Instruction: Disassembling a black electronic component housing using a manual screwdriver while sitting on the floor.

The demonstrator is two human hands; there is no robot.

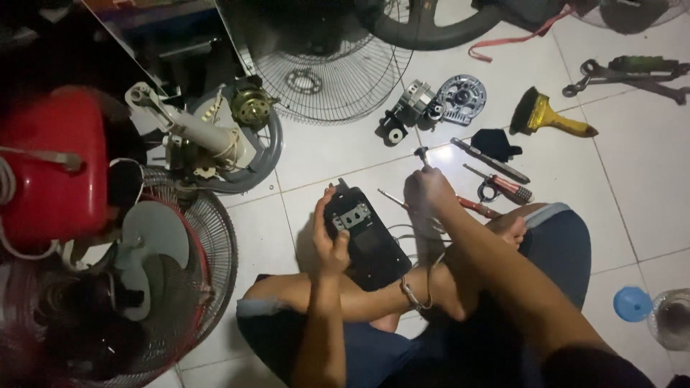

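I sit cross-legged on a white tiled floor. My left hand (328, 233) grips the left edge of a black plastic housing (365, 241) that rests on my shin, with a grey switch block at its upper end. My right hand (429, 188) is closed around a small dark-tipped tool (422, 154) that points up and away, just right of the housing. Thin wires (424, 233) trail from the housing toward my ankle.
A red-handled screwdriver (476, 207), pliers (507, 188), a flat metal tool (490, 159), a yellow-handled brush (552, 118) and motor parts (438, 100) lie ahead on the right. Fan grilles (327, 65), a fan stand (194, 133) and a red fan base (54, 169) crowd the left. Wrenches (632, 75) lie far right.
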